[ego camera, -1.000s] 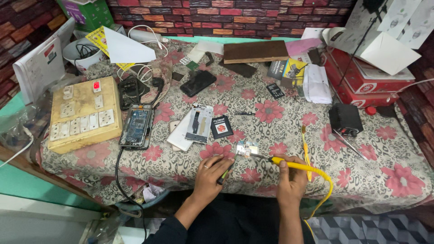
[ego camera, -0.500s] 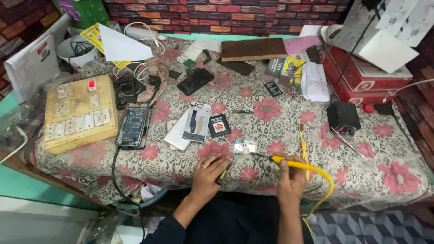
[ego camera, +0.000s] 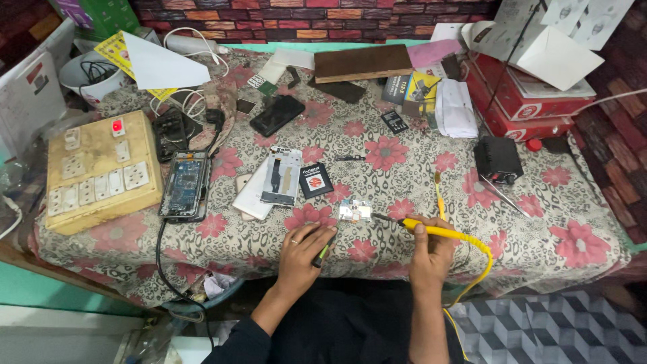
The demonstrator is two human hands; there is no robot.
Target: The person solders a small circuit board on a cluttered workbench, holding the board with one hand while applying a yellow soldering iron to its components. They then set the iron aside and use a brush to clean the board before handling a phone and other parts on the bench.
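Yellow-handled soldering iron [ego camera: 431, 229] gripped in the right hand [ego camera: 431, 253] points at a small circuit board [ego camera: 355, 211]; the left hand [ego camera: 303, 253] clasps a thin tool [ego camera: 322, 253] nearby for steadying work.

Left hand [ego camera: 304, 251] has a thin ring on one finger, dark sleeve pushed up; right hand [ego camera: 431, 251] bare, dark clothes.
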